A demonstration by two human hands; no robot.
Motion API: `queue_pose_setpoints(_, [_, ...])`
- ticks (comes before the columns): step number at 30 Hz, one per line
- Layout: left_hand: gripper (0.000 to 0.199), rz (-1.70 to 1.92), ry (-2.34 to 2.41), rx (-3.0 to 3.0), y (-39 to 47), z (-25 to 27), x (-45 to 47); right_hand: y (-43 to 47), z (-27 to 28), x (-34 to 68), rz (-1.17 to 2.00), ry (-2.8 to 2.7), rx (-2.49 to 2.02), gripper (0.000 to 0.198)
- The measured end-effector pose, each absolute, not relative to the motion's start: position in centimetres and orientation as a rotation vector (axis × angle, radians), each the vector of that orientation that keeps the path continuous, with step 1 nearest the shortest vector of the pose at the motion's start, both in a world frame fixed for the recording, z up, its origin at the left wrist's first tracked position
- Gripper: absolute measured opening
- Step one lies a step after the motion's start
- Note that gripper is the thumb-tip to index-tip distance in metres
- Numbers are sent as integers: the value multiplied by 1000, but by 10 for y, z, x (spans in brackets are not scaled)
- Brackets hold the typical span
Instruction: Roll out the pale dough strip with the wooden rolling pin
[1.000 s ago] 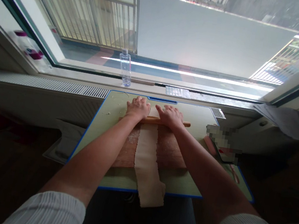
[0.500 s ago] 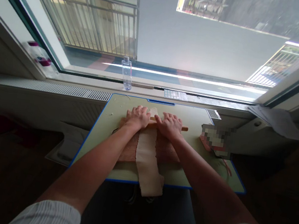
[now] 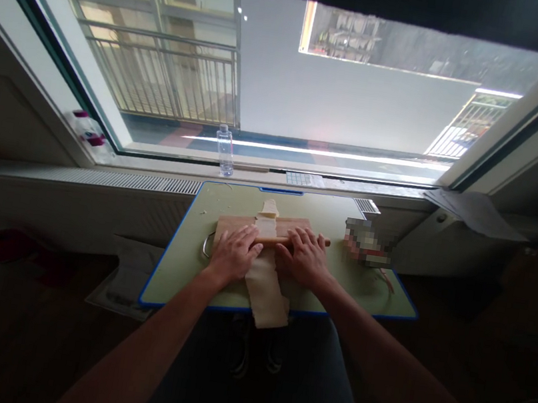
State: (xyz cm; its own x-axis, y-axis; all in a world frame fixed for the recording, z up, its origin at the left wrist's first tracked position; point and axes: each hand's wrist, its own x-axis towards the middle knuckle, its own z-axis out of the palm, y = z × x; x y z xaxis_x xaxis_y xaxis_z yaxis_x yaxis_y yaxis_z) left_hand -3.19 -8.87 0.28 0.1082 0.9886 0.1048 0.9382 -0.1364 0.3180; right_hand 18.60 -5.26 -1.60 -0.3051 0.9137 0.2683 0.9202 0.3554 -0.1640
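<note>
A thin wooden rolling pin (image 3: 271, 241) lies crosswise over a long pale strip of dough (image 3: 267, 295). My left hand (image 3: 234, 251) is closed over the pin's left part, its fingers laid across the wood. On the right part rests my right hand (image 3: 307, 258), fingers curved over the pin, whose right tip sticks out past them. Under the dough is a wooden cutting board (image 3: 292, 225) with a metal handle (image 3: 206, 245) at its left side. The strip's near end hangs over the table's front edge, and its far end lies folded beyond the board.
The small green table (image 3: 173, 268) has a blue rim. At its right lies a pixelated item (image 3: 366, 244) with a strap. A clear bottle (image 3: 224, 151) stands on the windowsill, another bottle (image 3: 89, 134) to the left. Papers (image 3: 474, 212) lie at the right, above a radiator.
Both hands and the rolling pin have come back toward me along the dough, baring the board's far part and more of the strip. The camera view has tilted upward.
</note>
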Motion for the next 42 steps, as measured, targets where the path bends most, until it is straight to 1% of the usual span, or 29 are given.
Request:
queue_pose_setpoints(5, [40,545,1988,2317,-102,2,-48,-49,-7,193,11,-2351,-1510,42])
queue_pose_setpoints(8, [38,595,2005,2343,-103,5,-57,-42,0,195,31,-2424,-1366,29])
queue_pose_setpoints(10, [38,627,2013,2344,-102,9,-64,-37,4,192,53,-2430,-1302,26])
queue_pose_setpoints(19, [32,527,2114,2259,-97,14,-101,-19,8,181,127,-2422,-1289,37])
queue_pose_setpoints(23, [42,540,2074,2218,-80,12,-84,-19,7,175,39,-2477,-1433,39])
queue_pose_setpoints(26, [49,487,2165,2137,-61,9,-67,-17,7,166,-39,-2436,-1554,42])
queue_pose_setpoints(29, [51,401,2254,2123,-42,5,-60,-10,6,160,-68,-2464,-1532,46])
queue_pose_setpoints(32, [54,304,2230,2158,-26,4,-63,1,4,157,-57,-2504,-1529,48])
queue_pose_setpoints(35, [58,226,2190,2187,-9,6,-68,14,3,155,-13,-2473,-1599,55])
queue_pose_setpoints(42, [58,171,2149,2139,37,9,-72,60,5,143,130,-2315,-1756,66])
